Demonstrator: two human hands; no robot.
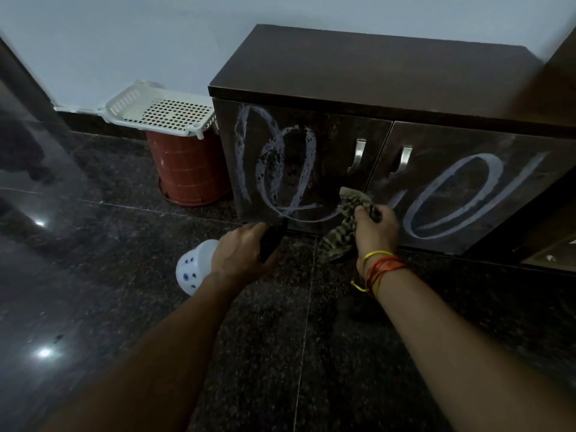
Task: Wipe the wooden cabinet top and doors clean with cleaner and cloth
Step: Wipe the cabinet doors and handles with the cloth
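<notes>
A low dark wooden cabinet (374,73) stands against the wall, its two doors marked with looping white foam streaks. The left door (299,163) has loops partly smeared; the right door (461,194) has cleaner loops. My left hand (240,254) grips the black trigger head of a white spray bottle (194,269) held low near the left door's bottom edge. My right hand (375,229) clutches a striped cloth (346,222) at the bottom of the doors, near where they meet. The cloth hangs down towards the floor.
A red-brown bucket (190,169) topped by a white plastic basket (159,110) stands directly left of the cabinet. Dark polished granite floor (124,307) spreads in front. A dark wooden frame (558,88) rises at the right edge.
</notes>
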